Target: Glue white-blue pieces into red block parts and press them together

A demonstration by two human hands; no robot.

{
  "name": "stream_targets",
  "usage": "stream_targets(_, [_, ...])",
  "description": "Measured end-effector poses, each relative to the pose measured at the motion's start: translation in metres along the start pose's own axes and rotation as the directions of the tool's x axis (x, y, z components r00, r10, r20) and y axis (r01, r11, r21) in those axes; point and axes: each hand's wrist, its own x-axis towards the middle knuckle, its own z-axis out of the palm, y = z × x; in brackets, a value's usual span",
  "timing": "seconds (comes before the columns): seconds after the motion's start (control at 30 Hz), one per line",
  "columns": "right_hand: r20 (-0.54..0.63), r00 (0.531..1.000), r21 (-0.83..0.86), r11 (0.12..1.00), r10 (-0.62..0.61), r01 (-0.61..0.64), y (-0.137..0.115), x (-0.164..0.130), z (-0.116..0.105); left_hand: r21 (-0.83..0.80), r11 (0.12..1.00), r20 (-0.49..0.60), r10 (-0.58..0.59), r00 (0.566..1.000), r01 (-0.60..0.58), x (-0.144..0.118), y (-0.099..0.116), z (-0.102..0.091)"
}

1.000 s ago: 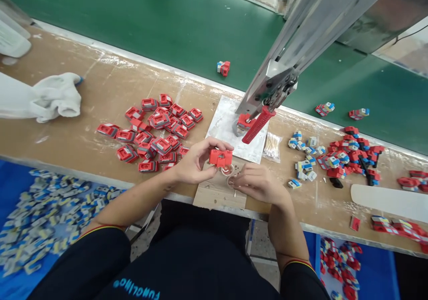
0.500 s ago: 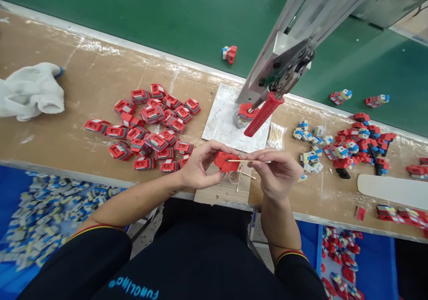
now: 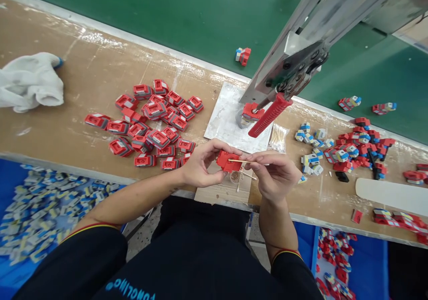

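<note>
In my left hand [image 3: 204, 166] I hold a red plastic part [image 3: 224, 162] between thumb and fingers. My right hand [image 3: 277, 171] pinches a thin cotton swab [image 3: 243, 161], whose tip touches the face of the red part. Below them a small clear cup [image 3: 235, 176] stands on a cardboard piece [image 3: 214, 195], with further swabs [image 3: 248, 175] in and beside it. Just beyond my hands is a white-grey plate [image 3: 220, 117] under a press with a red handle [image 3: 270, 115]; a red part [image 3: 250, 111] sits beneath its clamp.
Several red-and-grey pieces [image 3: 157, 137] are piled on the left. A bag of swabs [image 3: 278, 137] lies right of the plate; beyond it are blue-white pieces [image 3: 310, 161] and red assemblies [image 3: 361, 146]. A white glove [image 3: 31, 80] lies far left. The green belt [image 3: 150, 19] carries a few assemblies.
The view has shifted slightly. On the green belt, the assemblies have moved a little to the right. Both hands keep their hold, with the swab still at the red part.
</note>
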Motion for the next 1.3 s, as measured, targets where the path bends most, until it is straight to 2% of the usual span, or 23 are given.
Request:
stream_targets(0.27, [0.029, 1.0, -0.065, 0.998, -0.005, 0.007, -0.001, 0.0, -0.001, -0.019, 1.0, -0.006, 0.019, 1.0, -0.019, 0.0, -0.002, 0.001])
stream_targets(0.53, [0.08, 0.997, -0.014, 1.0, -0.004, 0.005, -0.002, 0.002, -0.004, -0.024, 1.0, -0.018, -0.008, 1.0, 0.008, 0.001, 0.001, 0.0])
stream_targets(0.8, [0.03, 0.991, -0.115, 0.985, -0.128, 0.131, 0.0, -0.003, -0.001, 0.004, 1.0, -0.002, -0.003, 1.0, 0.003, 0.001, 0.0, -0.001])
stream_targets(0.9, [0.019, 0.991, -0.097, 0.986, -0.132, 0.133, 0.0, -0.006, -0.001, 0.024, 1.0, 0.002, -0.016, 1.0, 0.016, 0.001, 0.0, -0.002])
stream_targets(1.0, [-0.109, 0.986, -0.094, 0.989, -0.127, 0.117, 0.001, -0.003, -0.006, 0.043, 0.999, -0.033, -0.013, 0.999, 0.015, 0.002, 0.001, -0.004])
stream_targets(1.1, [-0.311, 0.935, -0.131, 0.982, -0.168, 0.133, 0.001, 0.005, -0.02, 0.028, 0.999, -0.126, -0.012, 0.992, 0.015, 0.006, 0.001, -0.008])
stream_targets(1.13, [-0.341, 0.922, -0.135, 0.98, -0.182, 0.144, 0.001, 0.008, -0.027, 0.006, 1.0, -0.152, -0.021, 0.988, 0.022, 0.008, 0.002, -0.01])
stream_targets(1.17, [-0.324, 0.927, -0.129, 0.979, -0.19, 0.155, 0.0, 0.01, -0.034, -0.024, 0.999, -0.172, -0.038, 0.984, 0.035, 0.01, 0.002, -0.012])
stream_targets(1.2, [-0.251, 0.95, -0.115, 0.98, -0.188, 0.164, -0.002, 0.012, -0.042, -0.058, 0.997, -0.185, -0.059, 0.981, 0.049, 0.011, 0.002, -0.013])
stream_targets(1.27, [0.06, 0.987, -0.082, 0.984, -0.152, 0.157, -0.007, 0.015, -0.054, -0.118, 0.99, -0.204, -0.096, 0.974, 0.073, 0.013, 0.002, -0.016])
stream_targets(1.3, [0.254, 0.96, -0.078, 0.987, -0.118, 0.143, -0.009, 0.016, -0.058, -0.141, 0.986, -0.211, -0.116, 0.971, 0.087, 0.014, 0.002, -0.017])
